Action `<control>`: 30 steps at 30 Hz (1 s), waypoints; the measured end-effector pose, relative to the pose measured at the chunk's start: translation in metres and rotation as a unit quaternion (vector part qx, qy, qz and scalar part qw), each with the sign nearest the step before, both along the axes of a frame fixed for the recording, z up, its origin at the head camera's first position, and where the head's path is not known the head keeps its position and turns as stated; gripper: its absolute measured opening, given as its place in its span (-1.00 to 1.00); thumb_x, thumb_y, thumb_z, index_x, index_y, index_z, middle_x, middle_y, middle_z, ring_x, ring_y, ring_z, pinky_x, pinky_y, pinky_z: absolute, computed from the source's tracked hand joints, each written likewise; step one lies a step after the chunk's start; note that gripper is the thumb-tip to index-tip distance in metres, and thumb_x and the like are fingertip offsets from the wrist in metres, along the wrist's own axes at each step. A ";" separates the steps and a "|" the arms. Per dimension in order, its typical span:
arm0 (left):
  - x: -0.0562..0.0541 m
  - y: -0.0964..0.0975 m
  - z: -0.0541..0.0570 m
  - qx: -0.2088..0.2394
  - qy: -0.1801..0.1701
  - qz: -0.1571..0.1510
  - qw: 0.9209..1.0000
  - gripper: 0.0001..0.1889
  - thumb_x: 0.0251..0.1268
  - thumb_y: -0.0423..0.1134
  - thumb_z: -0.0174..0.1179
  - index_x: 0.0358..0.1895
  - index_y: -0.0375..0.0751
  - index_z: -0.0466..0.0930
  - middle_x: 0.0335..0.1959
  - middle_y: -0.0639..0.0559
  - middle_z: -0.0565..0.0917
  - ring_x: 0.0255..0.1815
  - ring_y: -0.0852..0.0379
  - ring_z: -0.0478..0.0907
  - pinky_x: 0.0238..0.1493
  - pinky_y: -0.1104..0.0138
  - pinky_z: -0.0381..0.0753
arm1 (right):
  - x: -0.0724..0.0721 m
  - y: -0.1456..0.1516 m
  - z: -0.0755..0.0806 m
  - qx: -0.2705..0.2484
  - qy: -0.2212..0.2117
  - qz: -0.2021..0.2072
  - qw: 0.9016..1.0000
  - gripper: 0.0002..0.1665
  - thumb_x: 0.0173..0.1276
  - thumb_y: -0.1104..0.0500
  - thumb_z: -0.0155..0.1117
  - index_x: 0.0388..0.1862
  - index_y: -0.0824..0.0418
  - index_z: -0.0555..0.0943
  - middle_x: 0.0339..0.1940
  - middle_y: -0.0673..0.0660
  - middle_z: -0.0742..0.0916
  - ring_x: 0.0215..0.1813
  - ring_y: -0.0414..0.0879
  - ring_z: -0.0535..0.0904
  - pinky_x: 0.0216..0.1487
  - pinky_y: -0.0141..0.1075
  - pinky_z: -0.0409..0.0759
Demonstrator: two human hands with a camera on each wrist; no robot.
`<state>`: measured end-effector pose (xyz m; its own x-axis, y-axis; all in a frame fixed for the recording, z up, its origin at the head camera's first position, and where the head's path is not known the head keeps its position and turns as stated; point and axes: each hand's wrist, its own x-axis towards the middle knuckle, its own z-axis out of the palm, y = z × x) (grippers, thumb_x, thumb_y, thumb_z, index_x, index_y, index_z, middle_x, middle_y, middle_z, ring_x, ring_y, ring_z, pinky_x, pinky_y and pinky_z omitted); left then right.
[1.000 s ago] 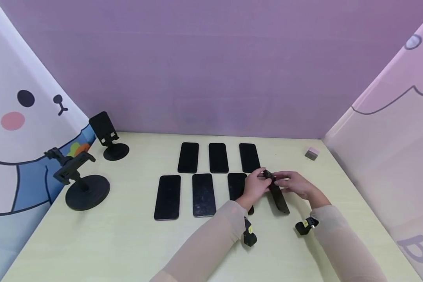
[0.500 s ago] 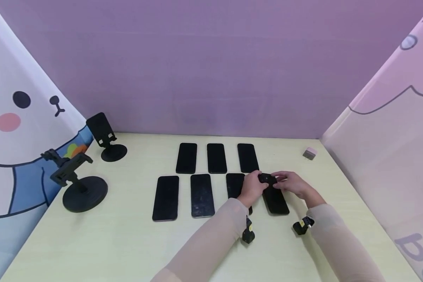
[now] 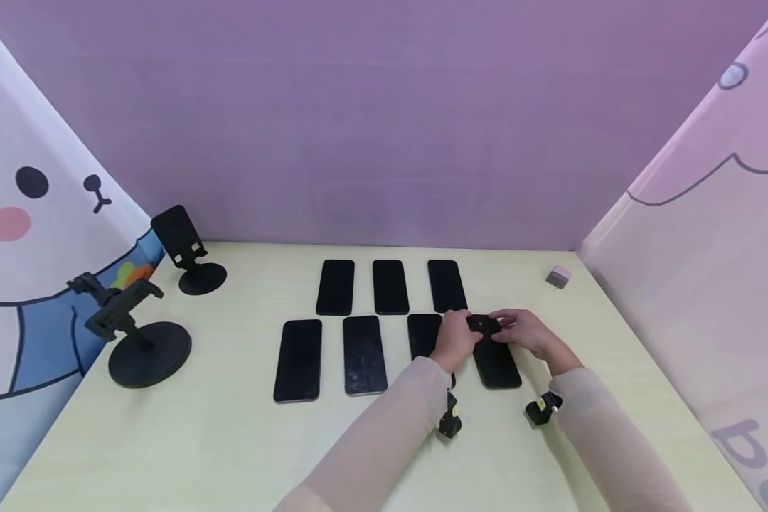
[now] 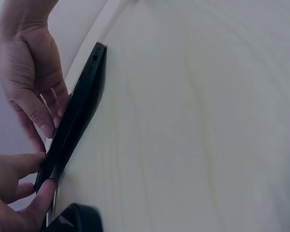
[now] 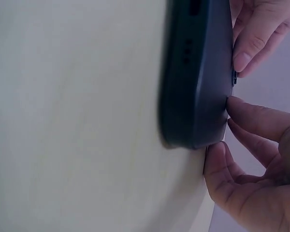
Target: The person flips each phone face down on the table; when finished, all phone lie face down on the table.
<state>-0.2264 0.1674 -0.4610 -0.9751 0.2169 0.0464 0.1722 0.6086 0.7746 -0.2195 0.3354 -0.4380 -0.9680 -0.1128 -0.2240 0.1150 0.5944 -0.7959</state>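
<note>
A black phone (image 3: 496, 366) lies at the right end of the front row, its back with the camera area facing up. My left hand (image 3: 454, 340) pinches its far left corner between thumb and fingers. At the far right corner, my right hand (image 3: 528, 331) holds the edge with thumb and fingertips. In the left wrist view the phone (image 4: 75, 121) shows its narrow edge with a port, slightly raised from the table. Small holes and a port opening mark the near end of the phone (image 5: 181, 96) in the right wrist view. The left forearm partly covers a neighbouring phone (image 3: 424, 334).
More dark phones, such as this front-left phone (image 3: 298, 361) and this back-middle phone (image 3: 390, 287), lie in two rows. Two black phone stands stand at left: a larger stand (image 3: 150, 355) and a smaller stand (image 3: 203, 279). A small pink-and-grey block (image 3: 558, 276) sits at back right.
The phone between my hands was tilted up on its long edge and has come down flatter, back upward. Both hands stay at its far corners. The head view has shifted slightly right.
</note>
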 end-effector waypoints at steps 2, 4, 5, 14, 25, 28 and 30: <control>0.000 0.000 0.000 -0.002 -0.004 0.000 1.000 -0.57 0.17 -0.26 0.41 0.12 -0.30 0.62 -0.02 -0.13 0.58 0.04 0.03 0.54 0.07 0.38 0.48 | -0.001 -0.001 -0.001 0.005 0.001 -0.006 1.000 -0.43 0.23 0.43 0.33 0.21 0.55 0.43 -0.01 0.46 0.51 -0.07 0.15 0.50 -0.15 -0.19 0.59; -0.001 0.000 -0.001 -0.005 -0.007 0.000 1.000 -0.58 0.18 -0.28 0.38 0.12 -0.31 0.61 -0.02 -0.15 0.57 0.03 0.02 0.54 0.06 0.38 0.49 | -0.002 -0.002 -0.003 0.017 0.001 -0.012 1.000 -0.44 0.23 0.42 0.33 0.21 0.53 0.44 0.03 0.46 0.51 -0.01 0.19 0.48 -0.11 -0.17 0.58; -0.001 0.000 -0.001 -0.008 -0.008 -0.002 1.000 -0.59 0.19 -0.29 0.37 0.12 -0.31 0.61 -0.02 -0.16 0.56 0.02 0.02 0.55 0.05 0.38 0.49 | -0.003 -0.002 -0.004 0.022 0.000 -0.014 1.000 -0.44 0.23 0.42 0.33 0.21 0.52 0.44 0.04 0.46 0.50 0.01 0.21 0.47 -0.09 -0.15 0.57; -0.009 -0.016 0.001 -0.010 -0.012 -0.042 0.999 -0.58 0.21 -0.32 0.31 0.16 -0.28 0.59 -0.02 -0.13 0.53 -0.01 0.04 0.51 0.02 0.38 0.49 | -0.003 -0.012 0.005 0.087 0.015 -0.017 0.996 -0.45 0.26 0.35 0.30 0.22 0.48 0.45 0.10 0.50 0.50 0.10 0.31 0.46 0.03 0.05 0.50; -0.020 -0.084 0.014 -0.026 0.013 -0.027 0.999 -0.54 0.23 -0.30 0.33 0.21 -0.27 0.56 0.07 -0.19 0.53 0.09 -0.02 0.49 0.11 0.27 0.48 | -0.007 -0.065 0.015 0.089 0.028 0.001 0.996 -0.47 0.32 0.29 0.28 0.25 0.41 0.47 0.09 0.41 0.56 0.07 0.23 0.51 0.04 0.01 0.52; -0.019 -0.102 0.014 -0.024 -0.001 -0.017 1.000 -0.53 0.24 -0.30 0.32 0.22 -0.30 0.54 0.05 -0.21 0.51 0.03 -0.03 0.50 0.06 0.24 0.51 | -0.009 -0.079 0.012 0.087 0.026 0.014 0.996 -0.47 0.31 0.28 0.31 0.25 0.39 0.48 0.08 0.39 0.57 0.06 0.21 0.52 0.03 -0.01 0.53; -0.017 -0.111 0.014 -0.014 -0.013 -0.016 1.000 -0.53 0.24 -0.33 0.31 0.22 -0.33 0.52 0.03 -0.22 0.52 0.00 -0.05 0.50 0.03 0.20 0.52 | -0.010 -0.086 0.009 0.086 0.018 0.019 0.996 -0.46 0.30 0.26 0.32 0.24 0.36 0.49 0.09 0.38 0.58 0.02 0.18 0.54 -0.02 -0.04 0.55</control>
